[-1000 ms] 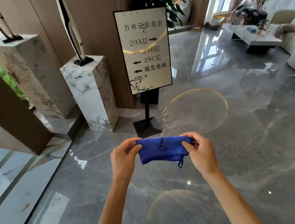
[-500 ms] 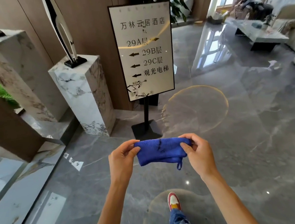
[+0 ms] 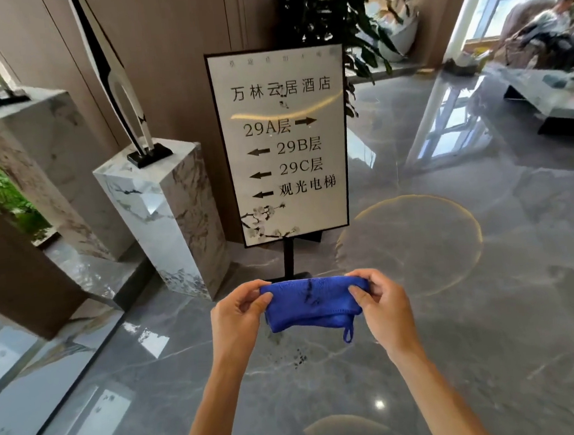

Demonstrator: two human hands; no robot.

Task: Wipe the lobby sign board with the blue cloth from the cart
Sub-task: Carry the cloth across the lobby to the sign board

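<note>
Holding the soft, light, floppy blue cloth (image 3: 311, 303) by both ends, left hand (image 3: 238, 319) and right hand (image 3: 383, 307) fingers pinching it, likely bunching easily for rubbing the sign board (image 3: 281, 145)

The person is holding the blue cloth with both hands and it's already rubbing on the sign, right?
Not quite. Both hands do hold the cloth, the left hand at one end and the right hand at the other, but it isn't rubbing the sign yet. The head view shows the cloth held in the air, low in front of the sign's stand, apart from the board.
</note>
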